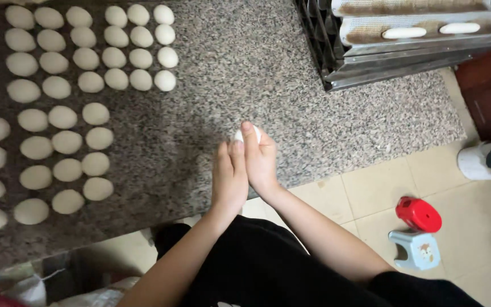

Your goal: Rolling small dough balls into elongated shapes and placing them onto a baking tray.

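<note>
A white dough ball (240,135) sits pressed between both hands, above the near edge of the speckled granite desk (268,74); only its top shows past the fingertips. The left hand (229,177) lies palm-in against the ball from the left, fingers straight and together. The right hand (259,158) closes on it from the right, its fingers curled over the top, so both grips are shut on the dough ball and the two hands touch each other along their inner edges.

To the left, well apart from the hands, rows of shaped dough balls (86,58) lie on the desk: a tidy block of smaller ones at the far left, and bigger, flatter ones (67,142) nearer, reaching to the left edge of the view.

At the far right of the desk stands a metal tray rack (404,57); one tray holds two long white dough pieces (404,33).

Below the desk edge is a tiled floor (342,199). On it, to the right, stand a red container (419,214) and just beside it a small pale blue stool (415,249). The person wears black clothing (268,267)
</note>
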